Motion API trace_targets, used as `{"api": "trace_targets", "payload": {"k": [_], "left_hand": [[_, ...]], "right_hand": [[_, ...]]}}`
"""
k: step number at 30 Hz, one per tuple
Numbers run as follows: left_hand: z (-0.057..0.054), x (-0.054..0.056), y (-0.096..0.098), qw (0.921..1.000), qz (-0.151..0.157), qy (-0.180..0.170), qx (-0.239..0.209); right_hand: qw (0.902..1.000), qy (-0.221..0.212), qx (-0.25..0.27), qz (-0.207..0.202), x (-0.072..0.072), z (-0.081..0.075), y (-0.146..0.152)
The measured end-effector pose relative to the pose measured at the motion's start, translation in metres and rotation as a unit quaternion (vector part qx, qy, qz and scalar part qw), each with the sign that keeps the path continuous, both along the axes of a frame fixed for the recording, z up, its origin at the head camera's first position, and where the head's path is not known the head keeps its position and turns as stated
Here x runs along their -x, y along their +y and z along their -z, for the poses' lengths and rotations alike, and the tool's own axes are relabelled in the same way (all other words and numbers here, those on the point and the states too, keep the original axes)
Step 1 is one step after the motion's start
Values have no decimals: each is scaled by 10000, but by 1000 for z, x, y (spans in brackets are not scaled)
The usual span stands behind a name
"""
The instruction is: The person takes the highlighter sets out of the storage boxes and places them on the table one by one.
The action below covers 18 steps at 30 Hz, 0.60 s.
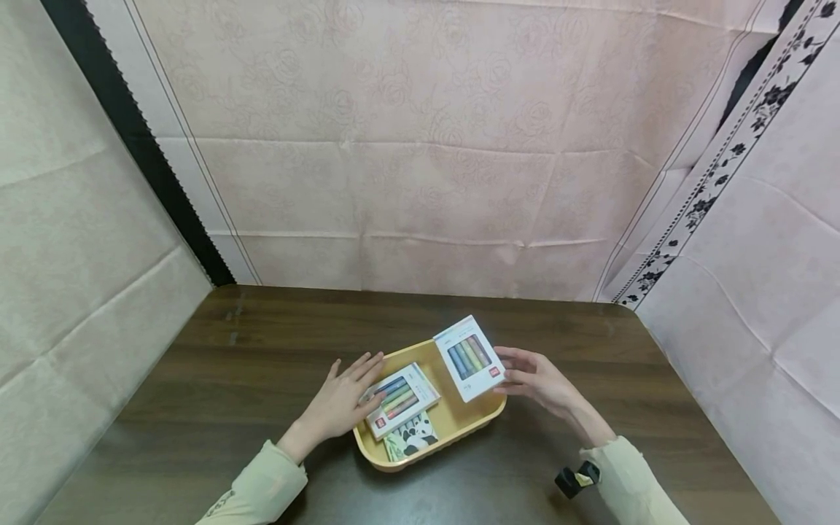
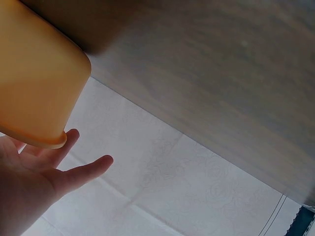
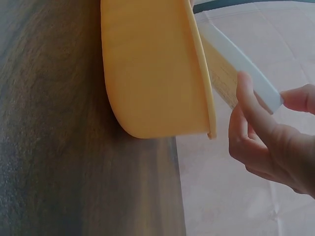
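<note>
Yellow tray (image 1: 469, 423) on the desk (image 1: 262, 364), between the two sets of fingers. Right hand (image 1: 534, 379): thumb and fingers pinch one edge of a white box (image 1: 469, 359), colored sticks pictured on its front. Box sits just past those fingertips, tilted, over the tray's far right corner. Can't tell if it touches the rim.

Left hand (image 1: 341, 401): fingers spread, nothing gripped, lying at the rim on its own side. A second white box (image 1: 403, 401) is in the tray right beside/under the left thumb; contact unclear. A panda-print item (image 1: 416, 434) lies partly under that box, on the near side of the left fingers.

Step in hand, my read: moving the pinched box across the rim. Into or out of the tray, one frame won't settle.

Next move calls for: hold the pinch, get the box's edge clear of the rim, then level it. If going in, bare floor is ahead of the right fingertips, below the box. Left fingers should steady the rim against a knock.
</note>
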State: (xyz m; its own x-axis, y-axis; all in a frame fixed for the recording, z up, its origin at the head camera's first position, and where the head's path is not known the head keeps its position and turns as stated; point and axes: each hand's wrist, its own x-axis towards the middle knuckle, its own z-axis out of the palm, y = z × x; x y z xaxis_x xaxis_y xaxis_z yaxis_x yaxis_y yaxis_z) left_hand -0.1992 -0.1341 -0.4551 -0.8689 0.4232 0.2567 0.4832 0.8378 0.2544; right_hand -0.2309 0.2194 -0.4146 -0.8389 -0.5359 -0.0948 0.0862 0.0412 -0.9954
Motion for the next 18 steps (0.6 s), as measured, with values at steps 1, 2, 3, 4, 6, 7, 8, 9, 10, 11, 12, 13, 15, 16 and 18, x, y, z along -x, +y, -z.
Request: {"api": "trace_targets", "payload": {"k": [1,2,3,4,6,7,8,9,10,11,12,13,15,16,18], "left_hand": [[0,0,0,10000,-5,-10,-3],[0,0,0,10000,-7,-26,-10],[0,0,0,10000,-11,-43,-12],[0,-1,0,10000,-13,-61,-14],[0,-1,0,10000,-21,-89,-24],[0,-1,0,9999,-26,-100,-23],[0,-1,0,9999,-23,-108,-27],[0,-1,0,9999,-20,-107,-26],[0,-1,0,9999,-15,-107,-28],[0,-1,0,9999,-8,-98,-30],[0,0,0,10000,-2,-95,-28],[0,0,0,9999,0,-98,-25],[0,0,0,9999,2,-103,-30],[0,0,0,9999,-1,-110,-33],[0,1,0,9999,-6,-121,-33]], "right_hand": [[10000,5,-9,14,0,0,1],[10000,-21,-24,60,0,0,1],[10000,-24,-49,83,0,1,2],[9999,-37,-60,106,0,1,3],[9998,-66,-73,148,0,2,5],[9998,-81,-82,168,0,3,6],[9998,-98,-77,183,0,3,8],[9997,-112,-61,192,0,4,9],[9997,-122,-42,202,0,4,10],[9997,-123,-39,214,0,5,11],[9997,-124,-39,218,1,5,13],[9996,-132,-35,227,1,5,14],[9996,-154,-39,250,1,5,17],[9995,-164,-43,257,0,4,18],[9995,-191,-62,263,0,4,20]]}}
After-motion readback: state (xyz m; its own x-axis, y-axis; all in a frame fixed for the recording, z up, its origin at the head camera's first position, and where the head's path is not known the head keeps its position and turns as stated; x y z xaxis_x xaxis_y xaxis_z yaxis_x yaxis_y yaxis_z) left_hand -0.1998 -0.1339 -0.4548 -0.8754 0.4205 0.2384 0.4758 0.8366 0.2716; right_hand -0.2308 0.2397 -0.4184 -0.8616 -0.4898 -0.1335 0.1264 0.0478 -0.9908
